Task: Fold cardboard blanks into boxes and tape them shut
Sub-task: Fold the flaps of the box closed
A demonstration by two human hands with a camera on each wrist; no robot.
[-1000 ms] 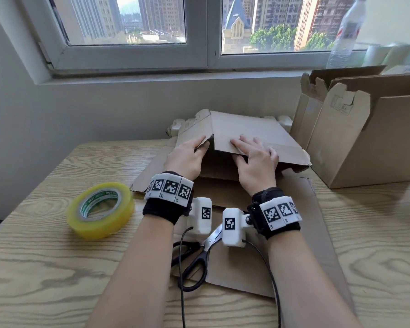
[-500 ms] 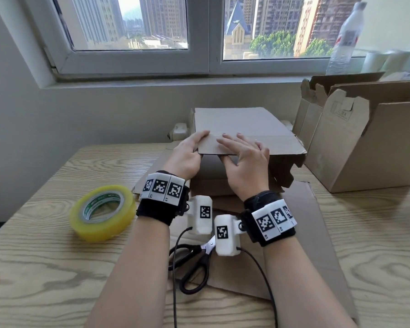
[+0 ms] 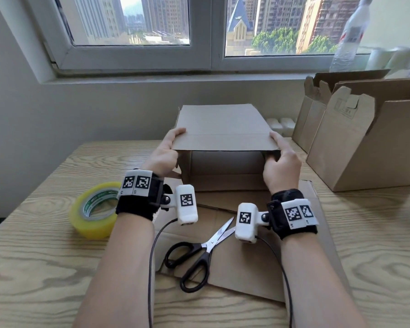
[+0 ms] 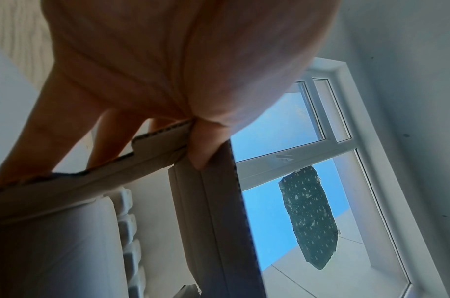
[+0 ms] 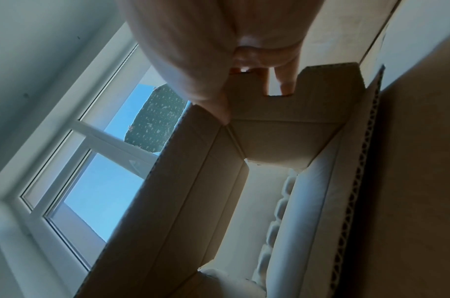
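Cardboard box (image 3: 223, 129) half-formed at frame centre.
Left hand (image 3: 165, 155) pinches its left flap corner; right hand (image 3: 281, 162) pinches the right; tape (image 3: 92, 209) lower left.

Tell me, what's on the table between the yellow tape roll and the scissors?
In the head view, the person's left forearm and its black cable cross between the tape roll and the scissors, over bare wood and the flat cardboard's edge.

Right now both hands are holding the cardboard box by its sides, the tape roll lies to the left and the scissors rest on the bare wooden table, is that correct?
Nearly: the head view shows the scissors resting on a flat cardboard sheet, not the bare table. Both hands, left and right, do hold the box, and the tape roll lies left.
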